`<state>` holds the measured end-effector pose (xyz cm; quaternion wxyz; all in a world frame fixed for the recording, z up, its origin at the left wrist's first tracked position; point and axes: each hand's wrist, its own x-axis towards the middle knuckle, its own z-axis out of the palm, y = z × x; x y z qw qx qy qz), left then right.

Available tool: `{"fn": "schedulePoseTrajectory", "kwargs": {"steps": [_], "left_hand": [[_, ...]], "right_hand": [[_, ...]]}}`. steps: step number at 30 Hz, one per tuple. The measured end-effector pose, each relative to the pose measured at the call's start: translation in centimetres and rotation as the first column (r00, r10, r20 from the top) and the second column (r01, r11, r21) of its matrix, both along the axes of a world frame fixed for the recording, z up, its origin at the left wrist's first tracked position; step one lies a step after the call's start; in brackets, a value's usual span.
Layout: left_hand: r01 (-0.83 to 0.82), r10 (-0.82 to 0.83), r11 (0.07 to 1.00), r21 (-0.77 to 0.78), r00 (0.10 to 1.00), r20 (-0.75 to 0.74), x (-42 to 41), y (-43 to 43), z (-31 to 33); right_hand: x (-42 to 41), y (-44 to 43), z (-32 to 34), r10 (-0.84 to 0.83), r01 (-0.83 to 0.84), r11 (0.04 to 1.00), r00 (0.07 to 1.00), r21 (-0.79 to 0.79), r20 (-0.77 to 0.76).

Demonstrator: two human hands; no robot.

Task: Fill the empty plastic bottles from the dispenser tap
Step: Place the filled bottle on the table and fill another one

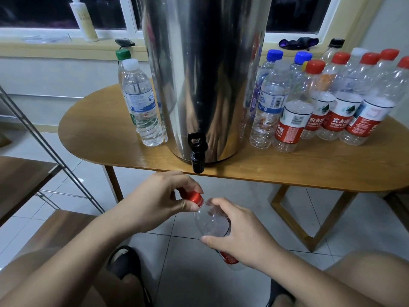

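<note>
So the wooden table (309,165) sits just above and beyond both hands, its front edge close over them. On it, straight ahead of the hands, is the big shiny steel dispenser (199,74). Up and to the right of the right hand there's a whole crowd of clear empty bottles (340,111) standing bunched together beside the dispenser, mostly red caps with a couple of blue ones. Up and to the left of the left hand, on the dispenser's other side, are two more bottles (141,103), one white cap and one green behind it. The front one looks full of water.

The bottle in hand (210,220) is clear and empty with a red label, tilted, held below the table edge and over the tiled floor. The right hand (241,235) is wrapped round its body. The left hand (159,200) is right next to it, thumb and fingers pinching the top.

The black tap (197,151) hangs over the table edge, just above the hands and not touching the bottle.

The red cap (194,197) is on the neck. Can't tell how loose it is.
</note>
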<state>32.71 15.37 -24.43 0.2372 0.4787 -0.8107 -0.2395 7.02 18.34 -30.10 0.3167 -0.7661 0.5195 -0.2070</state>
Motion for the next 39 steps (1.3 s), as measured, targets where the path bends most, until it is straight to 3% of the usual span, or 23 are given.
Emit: {"fn": "schedulePoseTrajectory", "kwargs": {"steps": [9, 14, 22, 31, 39], "left_hand": [[-0.144, 0.137, 0.981, -0.130, 0.989, -0.061, 0.0, -0.8, -0.6], [-0.264, 0.266, 0.941, -0.211, 0.964, -0.020, 1.9, -2.6, -0.9], [-0.425, 0.435, 0.884, -0.195, 0.901, 0.009, 3.3, -5.3, -1.4], [-0.457, 0.456, 0.866, -0.202, 0.888, -0.052, 3.3, -5.1, -0.7], [-0.361, 0.295, 0.906, -0.222, 0.913, -0.282, 0.9, -2.2, 2.3]], "right_hand": [[0.5, -0.3, -0.1, -0.054, 0.054, 0.998, 0.999, -0.020, 0.004], [0.8, -0.8, -0.6, -0.106, 0.106, 0.994, 0.994, 0.001, 0.033], [1.4, -1.5, -0.7, -0.131, 0.130, 0.991, 0.988, 0.021, 0.080], [1.7, -2.1, -0.9, -0.168, 0.161, 0.985, 0.976, 0.060, 0.137], [2.2, -2.5, -1.0, -0.189, 0.176, 0.981, 0.965, 0.084, 0.182]]}}
